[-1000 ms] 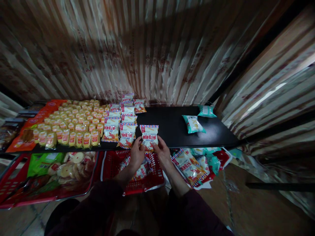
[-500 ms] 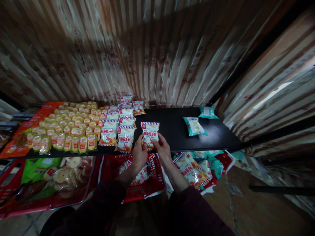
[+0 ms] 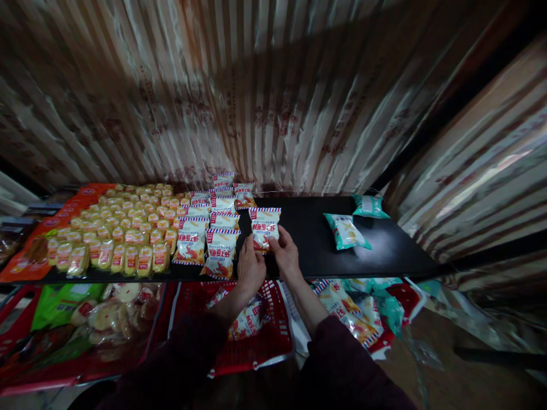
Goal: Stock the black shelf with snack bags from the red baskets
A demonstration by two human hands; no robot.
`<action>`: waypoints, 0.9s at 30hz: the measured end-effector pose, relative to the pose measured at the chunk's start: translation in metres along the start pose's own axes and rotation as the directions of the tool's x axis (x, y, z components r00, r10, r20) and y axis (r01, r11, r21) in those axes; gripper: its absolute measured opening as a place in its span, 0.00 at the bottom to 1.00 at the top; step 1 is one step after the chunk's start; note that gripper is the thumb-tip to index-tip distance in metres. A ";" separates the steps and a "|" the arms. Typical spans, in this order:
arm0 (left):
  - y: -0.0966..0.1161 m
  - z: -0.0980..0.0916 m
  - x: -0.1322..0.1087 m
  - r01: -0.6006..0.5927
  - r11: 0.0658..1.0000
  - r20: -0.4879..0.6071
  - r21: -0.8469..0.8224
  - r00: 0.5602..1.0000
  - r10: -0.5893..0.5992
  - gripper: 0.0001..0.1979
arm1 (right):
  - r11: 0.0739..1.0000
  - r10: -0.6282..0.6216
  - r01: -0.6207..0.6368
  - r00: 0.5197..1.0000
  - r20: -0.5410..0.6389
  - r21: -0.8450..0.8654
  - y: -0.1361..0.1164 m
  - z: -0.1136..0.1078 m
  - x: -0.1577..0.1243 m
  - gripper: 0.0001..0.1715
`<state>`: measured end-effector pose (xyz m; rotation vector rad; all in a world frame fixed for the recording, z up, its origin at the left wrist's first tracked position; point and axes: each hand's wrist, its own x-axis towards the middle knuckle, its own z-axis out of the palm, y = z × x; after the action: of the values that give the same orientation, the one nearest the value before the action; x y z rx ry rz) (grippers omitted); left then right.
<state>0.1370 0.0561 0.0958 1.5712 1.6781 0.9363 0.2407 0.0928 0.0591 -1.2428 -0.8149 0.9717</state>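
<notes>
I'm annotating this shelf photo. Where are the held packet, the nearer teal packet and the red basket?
held packet (image 3: 265,226), head view, its printed front.
nearer teal packet (image 3: 347,232), head view, middle of its face.
red basket (image 3: 276,327), head view, its right mesh wall.

Both hands grip one snack packet (image 3: 265,227) on the black shelf (image 3: 384,250): left hand (image 3: 251,267) at its lower left corner, right hand (image 3: 286,256) at its lower right. Matching packets (image 3: 220,250) lie just left of the left hand; teal packets (image 3: 347,230) sit well right of the right hand.
</notes>
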 end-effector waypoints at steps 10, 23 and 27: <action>0.004 0.007 0.035 0.034 0.999 -0.073 0.004 0.997 -0.033 0.29 | 0.999 -0.047 0.047 0.999 -0.006 -0.028 -0.002 0.023 0.036 0.37; 0.010 0.021 0.067 0.043 0.999 -0.079 0.007 0.996 -0.042 0.29 | 0.982 -0.125 0.126 0.992 0.013 -0.143 0.011 0.031 0.093 0.34; 0.010 0.019 0.074 0.057 0.998 -0.065 0.032 0.996 -0.055 0.29 | 0.982 -0.121 0.122 0.993 0.015 -0.144 0.011 0.038 0.099 0.34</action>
<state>0.1530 0.1319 0.0947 1.5227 1.7814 0.9436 0.2430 0.1992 0.0530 -1.2986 -0.9687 0.8292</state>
